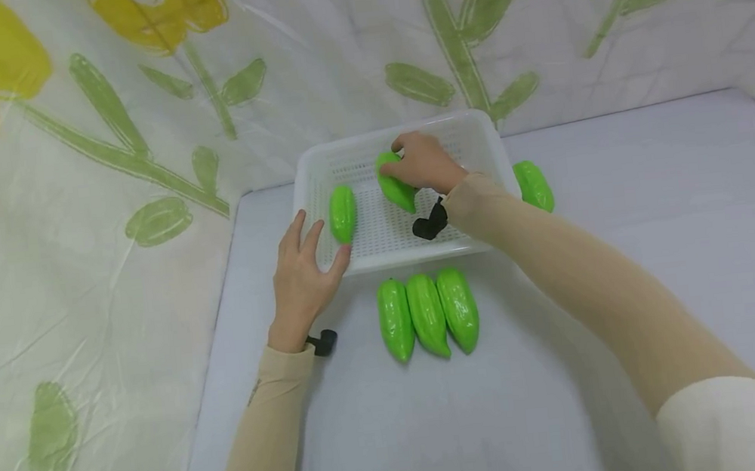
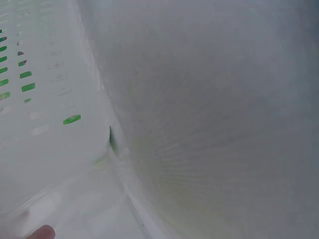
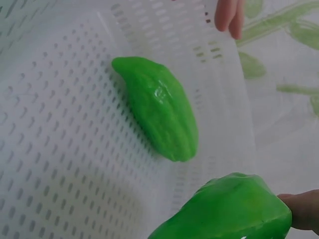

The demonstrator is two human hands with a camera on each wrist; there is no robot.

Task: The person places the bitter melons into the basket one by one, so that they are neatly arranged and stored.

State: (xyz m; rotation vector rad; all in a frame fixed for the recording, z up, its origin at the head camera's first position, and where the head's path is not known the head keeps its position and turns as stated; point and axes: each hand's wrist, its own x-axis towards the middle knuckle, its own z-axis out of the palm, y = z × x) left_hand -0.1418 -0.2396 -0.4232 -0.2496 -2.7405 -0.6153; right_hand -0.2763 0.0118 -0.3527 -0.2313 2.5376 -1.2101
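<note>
My right hand (image 1: 427,162) grips a glossy green pepper (image 1: 395,184) inside the outline of a white perforated plastic basket (image 1: 413,253). In the right wrist view a fingertip presses the side of this held pepper (image 3: 229,209). Another green pepper (image 1: 343,214) lies on the basket floor along its left wall. My left hand (image 1: 303,284) is at the basket's front left corner, fingers spread and thumb at the rim. From the left wrist, only a fingertip (image 2: 42,232) and the basket's slotted wall (image 2: 55,144) show.
Three green peppers (image 1: 428,315) lie side by side on the pale table (image 1: 437,427) in front of the basket. One more pepper (image 1: 534,186) lies against the basket's right side, partly behind my right sleeve. A flower-patterned sheet (image 1: 334,65) hangs behind and to the left.
</note>
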